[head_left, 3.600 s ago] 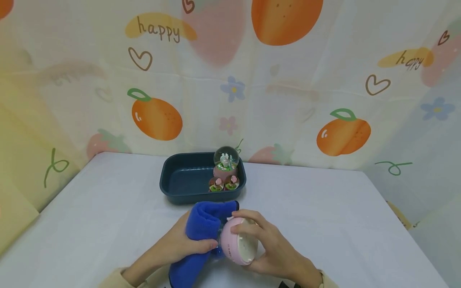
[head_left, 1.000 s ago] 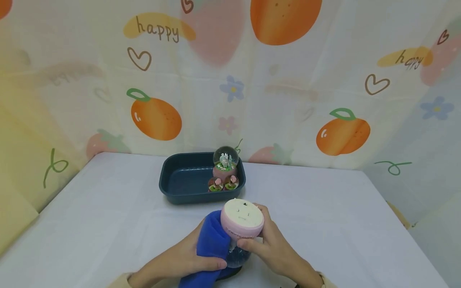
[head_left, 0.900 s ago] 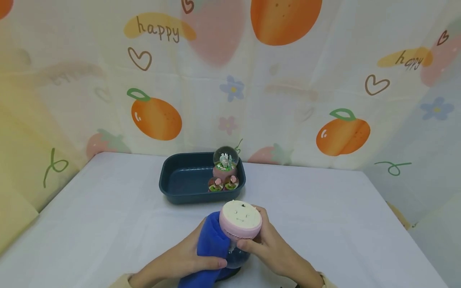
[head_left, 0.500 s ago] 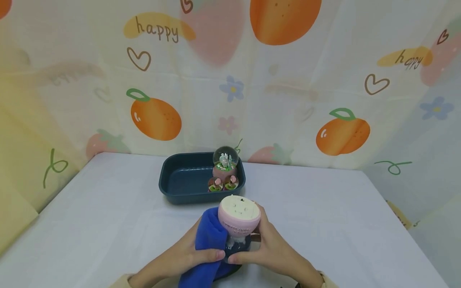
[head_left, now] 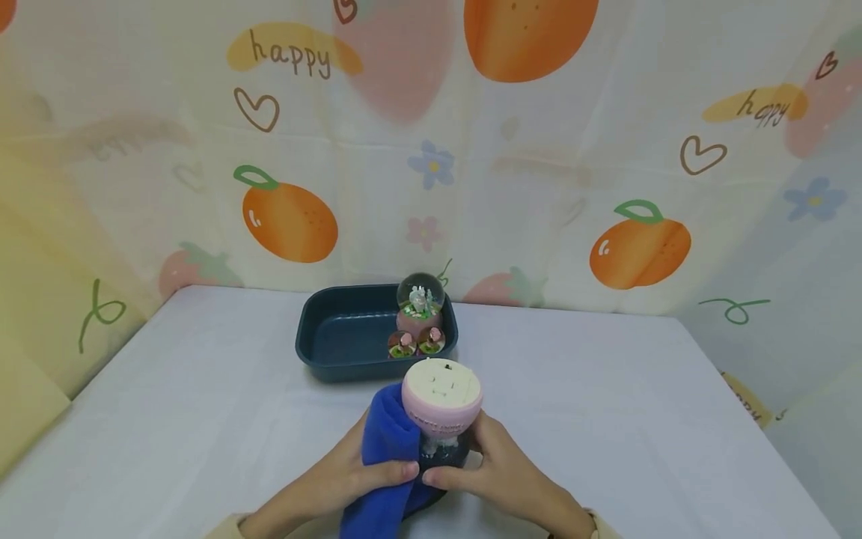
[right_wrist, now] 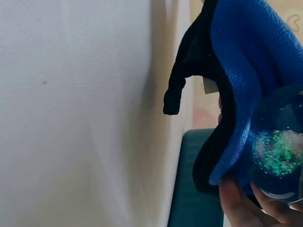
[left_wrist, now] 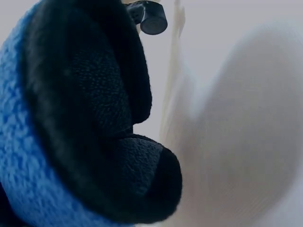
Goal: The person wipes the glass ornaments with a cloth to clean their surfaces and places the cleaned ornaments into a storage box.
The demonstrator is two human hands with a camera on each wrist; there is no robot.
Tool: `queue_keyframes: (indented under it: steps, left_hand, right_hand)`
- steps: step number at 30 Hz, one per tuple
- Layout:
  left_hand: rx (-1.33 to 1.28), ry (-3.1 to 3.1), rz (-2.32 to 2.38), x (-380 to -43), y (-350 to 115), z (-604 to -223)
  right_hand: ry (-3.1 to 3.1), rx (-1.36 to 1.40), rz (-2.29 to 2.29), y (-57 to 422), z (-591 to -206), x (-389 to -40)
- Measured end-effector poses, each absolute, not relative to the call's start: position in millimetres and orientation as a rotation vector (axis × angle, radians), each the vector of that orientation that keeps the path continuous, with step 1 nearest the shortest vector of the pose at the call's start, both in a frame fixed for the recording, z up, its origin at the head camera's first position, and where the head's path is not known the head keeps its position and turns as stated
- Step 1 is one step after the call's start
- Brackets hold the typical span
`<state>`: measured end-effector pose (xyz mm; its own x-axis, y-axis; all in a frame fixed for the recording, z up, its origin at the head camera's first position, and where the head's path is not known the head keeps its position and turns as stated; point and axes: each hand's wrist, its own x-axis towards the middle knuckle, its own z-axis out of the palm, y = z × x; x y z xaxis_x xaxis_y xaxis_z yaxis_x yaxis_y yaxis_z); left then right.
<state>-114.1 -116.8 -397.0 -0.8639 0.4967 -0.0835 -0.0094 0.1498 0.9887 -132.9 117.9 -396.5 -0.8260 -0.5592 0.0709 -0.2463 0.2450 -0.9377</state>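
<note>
A snow globe (head_left: 442,408) is held upside down, its pink base with a pale underside turned up. My left hand (head_left: 360,471) grips a blue cloth (head_left: 387,457) and keeps it against the globe's left side, thumb toward me. From the right, my right hand (head_left: 501,468) curls round the glass below the base. Green glitter shows inside the glass ball (right_wrist: 279,146) in the right wrist view, where the blue cloth (right_wrist: 241,80) wraps behind it. Folded cloth with a dark edge (left_wrist: 61,127) fills the left of the left wrist view.
Beyond the hands, a dark teal tray (head_left: 337,370) stands on the white-covered table (head_left: 592,404). Inside its right end are a larger snow globe (head_left: 420,303) and two small globes (head_left: 402,344). A fruit-patterned curtain (head_left: 525,180) hangs behind.
The globe has turned from lying sideways to base up. My right hand has shifted from the base to the glass. In the last second, globe and cloth have moved slightly up and left.
</note>
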Motion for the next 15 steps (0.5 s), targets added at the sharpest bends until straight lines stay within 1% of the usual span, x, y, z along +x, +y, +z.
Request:
queue_keyframes:
  steps: [6, 8, 15]
  left_hand:
    - [0.522, 2.02, 1.822, -114.6, -119.6, -393.2]
    - [0.5, 2.013, 1.822, -114.6, -121.8, -392.6]
    - [0.409, 1.945, 1.832, -116.5, -131.3, -394.6]
  right_hand:
    - [2.302, -0.874, -1.75, 119.0, -394.7, -135.5]
    - [2.32, -0.937, -1.786, 119.9, -395.4, -136.8]
    - [2.545, -0.972, -1.727, 127.5, -395.0, -143.5]
